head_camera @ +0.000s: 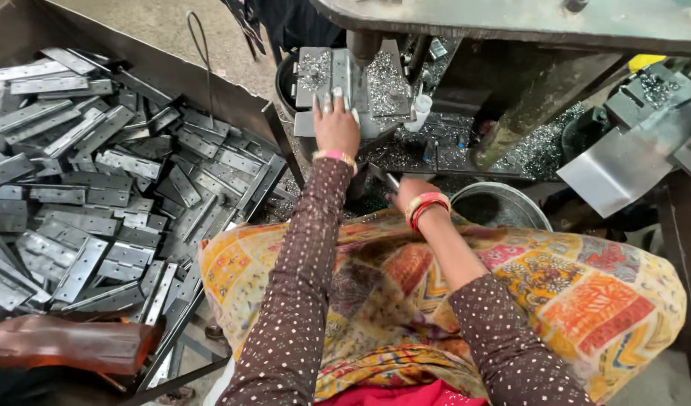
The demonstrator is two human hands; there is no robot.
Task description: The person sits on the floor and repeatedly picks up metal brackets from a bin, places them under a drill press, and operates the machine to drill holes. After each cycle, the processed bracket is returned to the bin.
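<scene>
My left hand (335,124) reaches forward to the press bed (383,86), fingers on a grey metal hinge plate (339,75) lying under the vertical punch (362,45). My right hand (409,194) is lower, near my lap, closed around a thin metal piece (387,179) that sticks out to the left; red and gold bangles circle that wrist. Both arms wear brown dotted sleeves. A patterned orange and yellow cloth (556,293) covers my lap.
A large tray (233,101) at left holds several grey hinge plates (112,195). A round metal bucket (503,203) stands right of my right hand. Metal chips litter the press bed. A bent steel sheet (624,162) lies at right, a brown wooden block (67,342) at lower left.
</scene>
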